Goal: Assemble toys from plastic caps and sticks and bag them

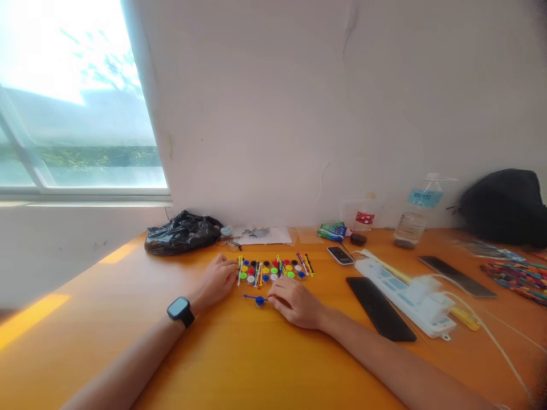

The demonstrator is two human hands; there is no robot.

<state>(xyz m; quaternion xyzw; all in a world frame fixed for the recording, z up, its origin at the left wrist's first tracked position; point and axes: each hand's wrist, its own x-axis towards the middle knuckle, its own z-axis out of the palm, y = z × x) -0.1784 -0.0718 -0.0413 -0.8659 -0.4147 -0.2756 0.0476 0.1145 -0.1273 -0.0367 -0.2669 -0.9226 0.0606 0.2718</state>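
Note:
A blue arrow spinner (259,300) on a small round base stands on the table, its tip pointing left. The fingers of my right hand (297,302) are closed at its tail end. My left hand (217,279), with a black watch (180,309) on the wrist, rests at the left end of the coloured pieces, its fingers loosely spread and partly hidden. Between and beyond my hands lie rows of round spinner bases (265,270) in several colours. Thin plastic arrows (258,274) lie in groups among them, with more arrows (305,264) at the right end.
A black plastic bag (183,232), glasses (229,245) and a paper sheet (269,235) lie along the wall. On the right are a white phone-like device (341,255), a black slab (379,309), a power strip (397,293) with cables, a water bottle (413,219) and a black bag (504,208).

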